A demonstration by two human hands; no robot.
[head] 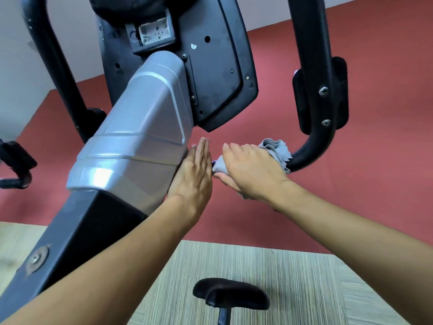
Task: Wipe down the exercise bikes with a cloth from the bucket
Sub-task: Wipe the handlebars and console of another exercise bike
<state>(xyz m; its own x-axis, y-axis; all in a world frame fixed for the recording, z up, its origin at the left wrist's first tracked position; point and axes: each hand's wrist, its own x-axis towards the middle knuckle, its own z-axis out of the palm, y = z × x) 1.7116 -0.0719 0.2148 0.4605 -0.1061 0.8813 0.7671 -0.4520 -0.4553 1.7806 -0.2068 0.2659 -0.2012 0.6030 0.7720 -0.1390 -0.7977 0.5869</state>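
An exercise bike fills the view: a silver column cover, a black console back and a black handlebar curving down on the right. My right hand grips a grey cloth wrapped round the low end of that handlebar, just right of the column. My left hand lies flat with straight fingers against the right side of the silver cover, holding nothing. The bucket is out of view.
The bike's black saddle sits low in the middle over striped beige flooring. Red carpet lies beyond. The left handlebar and a black pedal stand at the left near a pale wall.
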